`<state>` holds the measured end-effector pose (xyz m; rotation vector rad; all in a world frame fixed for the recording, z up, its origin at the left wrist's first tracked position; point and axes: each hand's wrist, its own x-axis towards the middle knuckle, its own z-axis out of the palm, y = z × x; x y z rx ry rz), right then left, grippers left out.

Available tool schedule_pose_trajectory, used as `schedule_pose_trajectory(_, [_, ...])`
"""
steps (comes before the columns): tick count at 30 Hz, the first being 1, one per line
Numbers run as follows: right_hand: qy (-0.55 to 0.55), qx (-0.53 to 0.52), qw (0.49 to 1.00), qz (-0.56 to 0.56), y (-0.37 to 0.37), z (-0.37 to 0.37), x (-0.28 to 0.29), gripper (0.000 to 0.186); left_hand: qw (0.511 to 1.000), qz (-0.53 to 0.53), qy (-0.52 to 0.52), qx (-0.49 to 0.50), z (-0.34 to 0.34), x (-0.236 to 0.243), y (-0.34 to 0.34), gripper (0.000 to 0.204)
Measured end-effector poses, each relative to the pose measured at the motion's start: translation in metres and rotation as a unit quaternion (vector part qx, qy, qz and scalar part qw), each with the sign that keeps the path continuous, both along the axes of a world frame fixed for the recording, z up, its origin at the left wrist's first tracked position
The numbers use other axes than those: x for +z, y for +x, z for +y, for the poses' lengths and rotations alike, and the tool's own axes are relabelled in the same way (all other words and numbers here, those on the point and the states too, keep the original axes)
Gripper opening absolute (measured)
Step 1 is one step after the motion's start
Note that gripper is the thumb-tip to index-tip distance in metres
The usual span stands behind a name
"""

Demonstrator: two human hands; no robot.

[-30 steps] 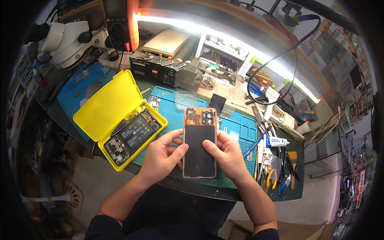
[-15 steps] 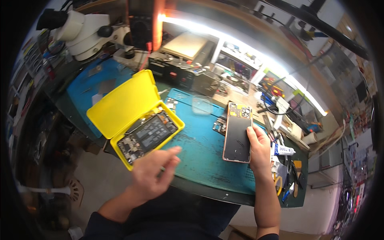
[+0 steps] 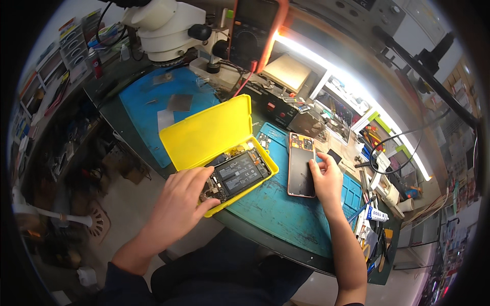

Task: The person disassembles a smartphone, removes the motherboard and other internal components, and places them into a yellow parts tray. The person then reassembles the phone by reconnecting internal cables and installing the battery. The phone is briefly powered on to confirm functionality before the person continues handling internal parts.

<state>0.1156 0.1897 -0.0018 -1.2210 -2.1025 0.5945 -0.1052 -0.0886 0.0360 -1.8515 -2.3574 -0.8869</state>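
Blue work mat (image 3: 273, 224) covers the bench between both grips. Left hand (image 3: 176, 199): thumb and fingers are parted around the near end of the smartphone assembly (image 3: 240, 174), seated in the open yellow case (image 3: 209, 132) just right of that grip; whether they clamp it cannot be told. Right hand (image 3: 328, 178): thumb meets the edge of the black-backed smartphone (image 3: 300, 173), immediately left of the grip, fingers bent; firm closure cannot be confirmed.

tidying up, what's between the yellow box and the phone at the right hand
In the head view, blue mat shows between the yellow box and the phone, with small parts by the box's far corner.
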Motion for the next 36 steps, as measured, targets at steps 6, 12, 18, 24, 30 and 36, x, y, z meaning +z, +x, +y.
schedule_pose_trajectory(6, [0.229,0.039,0.966,-0.112,-0.014,-0.029,0.028,0.021,0.996,0.06,-0.058,0.009,-0.003,0.016,0.001,0.079])
schedule_pose_trajectory(12, [0.187,0.252,0.947,-0.074,-0.067,-0.083,0.048,0.015,0.992,0.084,-0.09,0.022,-0.001,0.019,0.004,0.076])
schedule_pose_trajectory(18, [0.022,0.342,0.939,-0.034,-0.086,-0.113,0.052,0.019,0.998,0.05,-0.039,0.029,-0.001,0.016,0.003,0.043])
schedule_pose_trajectory(24, [0.008,0.323,0.946,0.003,-0.078,-0.112,0.053,0.025,0.996,-0.021,0.05,0.064,0.003,0.011,-0.023,0.017])
schedule_pose_trajectory(30, [-0.095,0.317,0.941,0.074,-0.045,-0.103,0.069,0.026,0.861,-0.505,0.046,-0.051,0.017,0.025,-0.014,0.029])
schedule_pose_trajectory(36, [-0.291,0.323,0.894,0.106,0.008,-0.09,0.065,0.035,0.816,-0.552,-0.028,-0.171,0.066,0.011,0.029,0.034])
